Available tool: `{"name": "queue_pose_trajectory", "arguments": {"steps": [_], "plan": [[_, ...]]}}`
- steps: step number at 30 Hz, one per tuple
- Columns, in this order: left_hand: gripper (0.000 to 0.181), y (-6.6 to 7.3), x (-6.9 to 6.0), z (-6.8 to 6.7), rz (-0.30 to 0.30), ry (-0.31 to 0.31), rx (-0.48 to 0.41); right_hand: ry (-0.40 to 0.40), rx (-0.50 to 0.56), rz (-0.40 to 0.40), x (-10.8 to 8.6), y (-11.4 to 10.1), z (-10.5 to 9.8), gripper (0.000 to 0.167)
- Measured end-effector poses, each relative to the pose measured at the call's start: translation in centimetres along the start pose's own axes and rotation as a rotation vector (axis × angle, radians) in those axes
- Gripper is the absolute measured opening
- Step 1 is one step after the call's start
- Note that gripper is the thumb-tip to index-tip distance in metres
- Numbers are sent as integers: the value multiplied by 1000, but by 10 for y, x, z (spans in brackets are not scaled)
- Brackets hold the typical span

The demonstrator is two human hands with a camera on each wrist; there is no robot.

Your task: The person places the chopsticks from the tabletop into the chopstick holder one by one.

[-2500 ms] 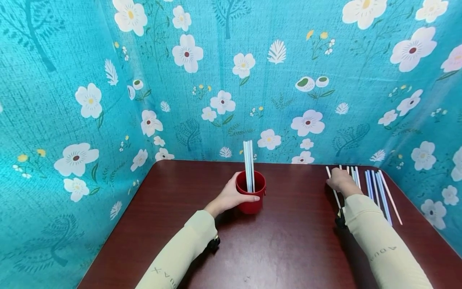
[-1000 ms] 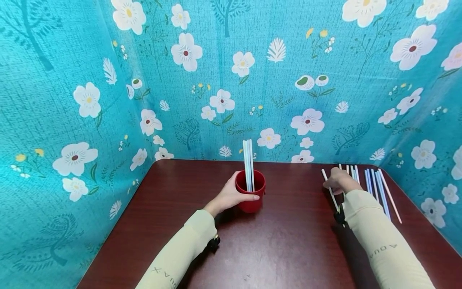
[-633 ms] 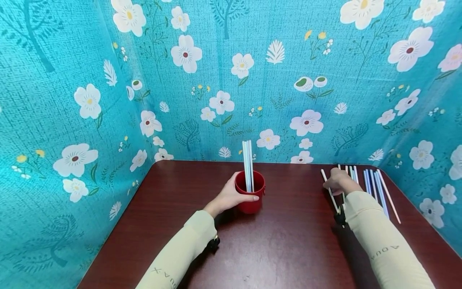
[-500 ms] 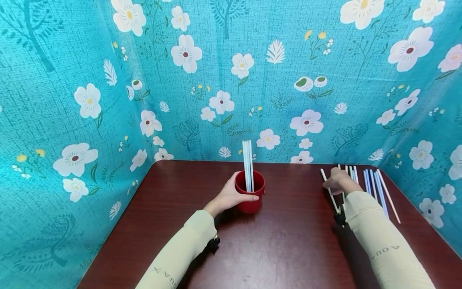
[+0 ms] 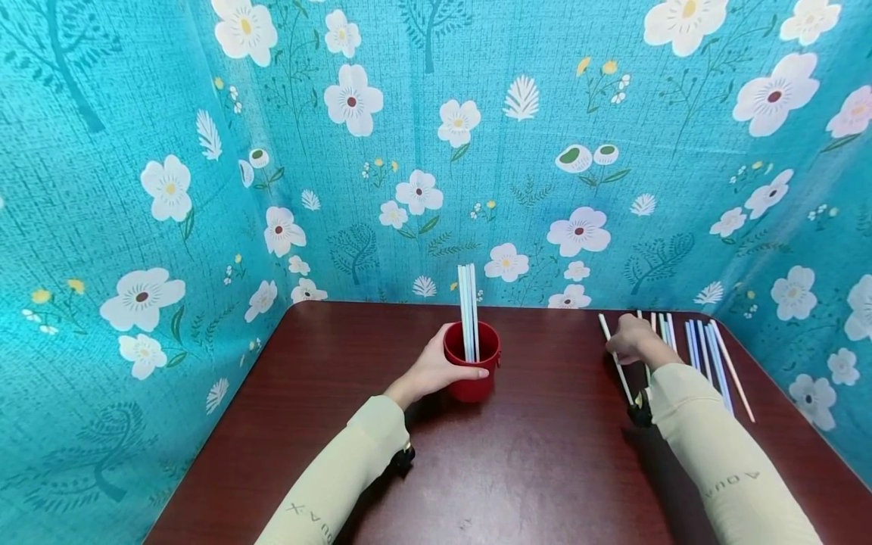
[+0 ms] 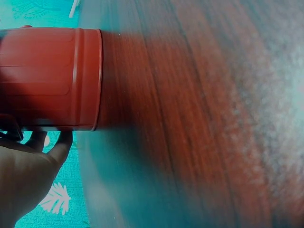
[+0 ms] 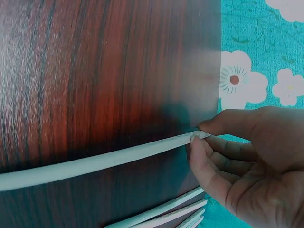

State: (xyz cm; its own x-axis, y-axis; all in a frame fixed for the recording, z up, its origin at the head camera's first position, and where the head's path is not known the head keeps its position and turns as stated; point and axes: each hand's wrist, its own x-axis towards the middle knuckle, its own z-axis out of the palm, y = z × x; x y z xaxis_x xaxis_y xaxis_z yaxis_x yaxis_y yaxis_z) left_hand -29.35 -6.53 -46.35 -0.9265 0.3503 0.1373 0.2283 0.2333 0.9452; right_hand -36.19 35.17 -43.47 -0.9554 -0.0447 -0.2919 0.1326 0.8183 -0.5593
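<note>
We see a person's left hand (image 5: 434, 369) clamped round a red cylindrical cup (image 5: 473, 390), thumb across the near side; the cup stands upright at the middle of the table. Its smooth, slightly glossy wall carries shallow moulded panels and a raised band near the base, as we note in the left wrist view. Several straight, pale blue-white sticks (image 5: 465, 310) rise from its mouth. At right, the right hand (image 5: 635, 341) pinches a slim white stick (image 7: 95, 163) between thumb and fingertips, well apart from the cup. Beside that hand we find more sticks on the table, among them slender blue sticks (image 5: 718, 363) and, outermost, a pale pink stick (image 5: 732, 371). The reddish-brown tabletop (image 5: 531, 469) shows dark streaked wood grain and a soft sheen. Behind it hangs a turquoise woven-look cloth (image 5: 381, 250) printed with white flowers, leaves and trees. Dark capitals mark the cream fabric sleeves (image 5: 341, 469); we make out A, U and X, though the full wording is probably cut short by folds.
</note>
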Motion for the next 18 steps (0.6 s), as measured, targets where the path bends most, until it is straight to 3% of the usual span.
{"name": "queue_pose_trajectory", "arguments": {"steps": [4, 18], "plan": [[83, 1, 0, 0, 7, -2, 0, 5, -3, -26, 1, -6, 1, 8], [84, 2, 0, 0, 7, -5, -20, 88, -18, -152, 1, -35, 7, 19]]}}
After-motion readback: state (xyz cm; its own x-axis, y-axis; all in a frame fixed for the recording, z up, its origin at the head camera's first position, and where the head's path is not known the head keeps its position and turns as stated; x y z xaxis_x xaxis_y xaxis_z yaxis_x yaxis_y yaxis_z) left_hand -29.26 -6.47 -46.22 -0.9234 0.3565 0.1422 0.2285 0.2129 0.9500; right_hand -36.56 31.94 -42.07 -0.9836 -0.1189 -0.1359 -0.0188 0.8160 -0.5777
